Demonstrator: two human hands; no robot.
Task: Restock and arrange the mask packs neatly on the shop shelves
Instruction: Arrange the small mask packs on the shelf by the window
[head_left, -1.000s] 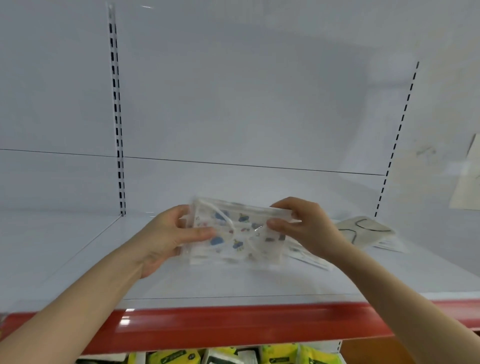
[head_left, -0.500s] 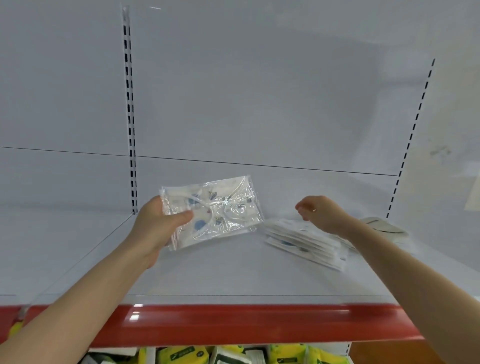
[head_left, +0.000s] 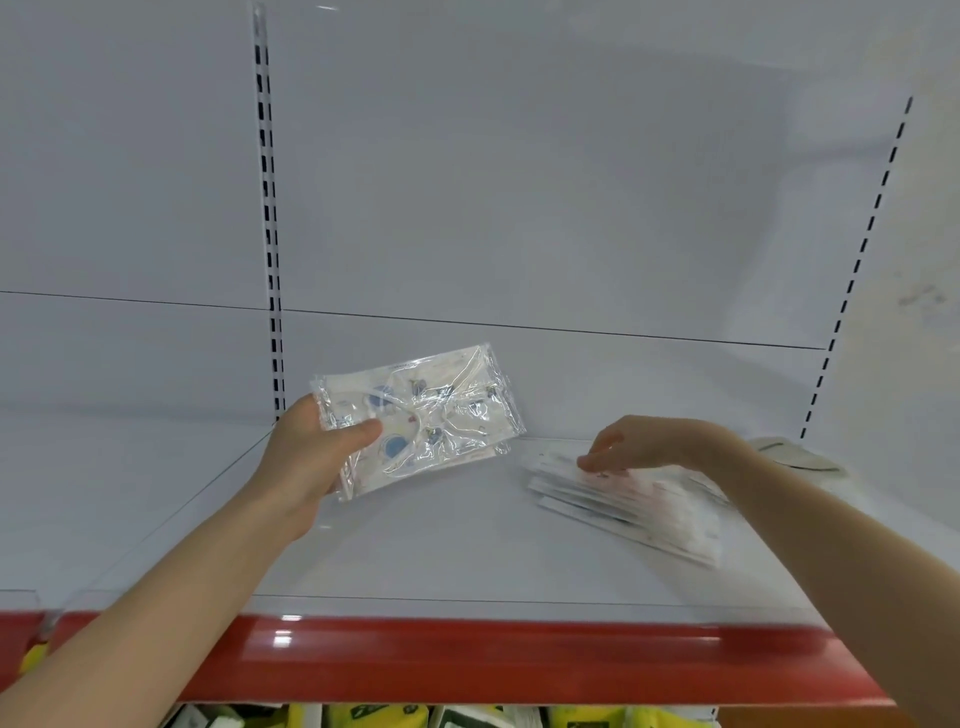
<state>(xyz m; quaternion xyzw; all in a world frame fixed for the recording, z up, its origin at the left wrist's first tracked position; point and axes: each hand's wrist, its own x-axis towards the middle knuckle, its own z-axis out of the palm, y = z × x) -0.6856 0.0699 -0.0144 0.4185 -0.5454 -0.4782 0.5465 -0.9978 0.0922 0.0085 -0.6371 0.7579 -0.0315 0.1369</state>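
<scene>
A smooth white metal shelf with a glossy red front strip carries the goods, and a slotted upright runs down the back panel on the left. Over the shelf's left half, raised off its surface, the left hand pinches a mask pack by its near left corner, thumb on top and fingers underneath. The pack is a flat rectangle of crinkly clear film that catches the light; inside lies a pale mask with small blue prints and white ear loops. It tilts up towards the right.

On the right half lies a loose, fanned stack of similar flat packs. The right hand arches over it, palm down, curled fingertips touching the top pack; motion blur hides whether they pinch it. A single pale mask lies at the rear right corner. Yellow packets show below the shelf.
</scene>
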